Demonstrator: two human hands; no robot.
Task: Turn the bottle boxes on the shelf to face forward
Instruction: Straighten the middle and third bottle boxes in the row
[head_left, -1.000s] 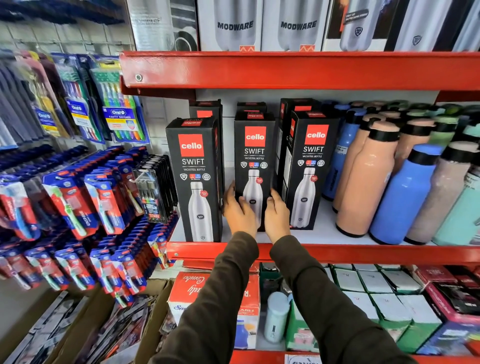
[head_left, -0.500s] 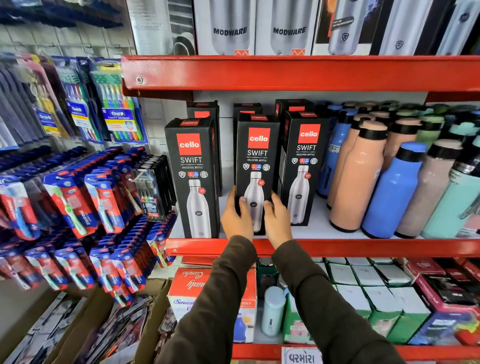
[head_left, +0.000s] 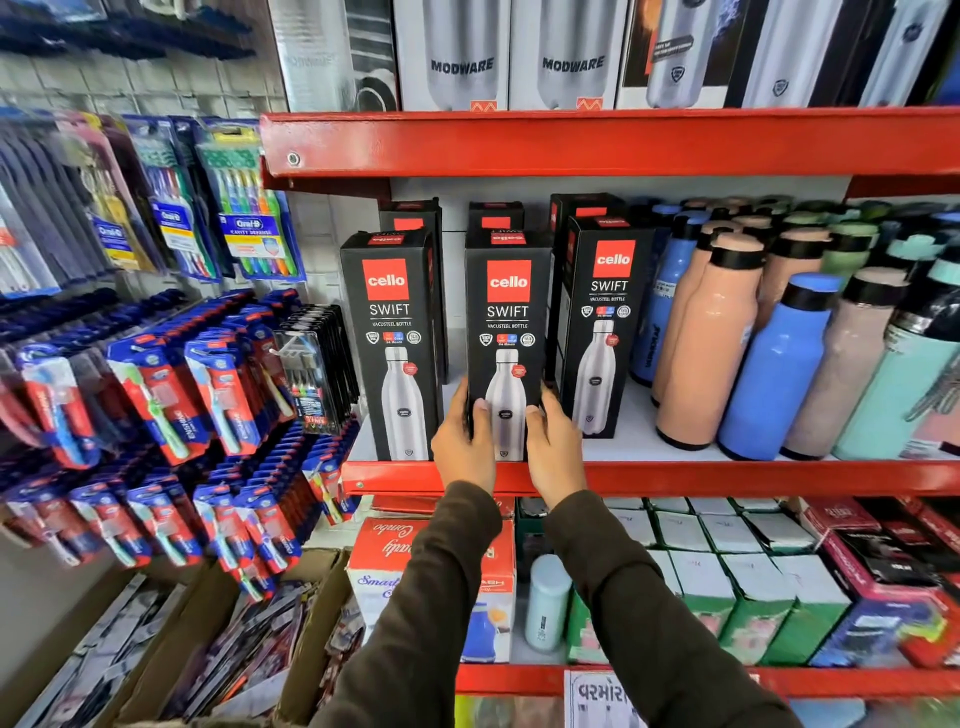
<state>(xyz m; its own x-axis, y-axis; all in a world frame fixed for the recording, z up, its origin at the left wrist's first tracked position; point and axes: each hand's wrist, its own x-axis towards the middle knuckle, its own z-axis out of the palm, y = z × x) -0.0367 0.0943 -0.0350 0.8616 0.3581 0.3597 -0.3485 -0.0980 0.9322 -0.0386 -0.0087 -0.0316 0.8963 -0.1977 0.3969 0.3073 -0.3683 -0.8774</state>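
Three black Cello Swift bottle boxes stand in a front row on the red-edged shelf (head_left: 727, 477). The middle box (head_left: 508, 322) faces me squarely near the shelf's front edge. My left hand (head_left: 464, 441) grips its lower left side and my right hand (head_left: 553, 447) grips its lower right side. The left box (head_left: 389, 332) faces forward close beside it. The right box (head_left: 605, 322) stands further back, turned slightly so its left side shows. More black boxes (head_left: 496, 221) stand behind, mostly hidden.
Loose peach, blue and mint bottles (head_left: 769, 364) crowd the shelf to the right. Toothbrush packs (head_left: 218, 395) hang on the left wall. Modware boxes (head_left: 462, 57) sit on the shelf above, and cartons (head_left: 727, 582) fill the shelf below.
Both hands have drawn the middle box forward toward the shelf's front edge and squared it up, level with the left box. The other two boxes have stayed put.
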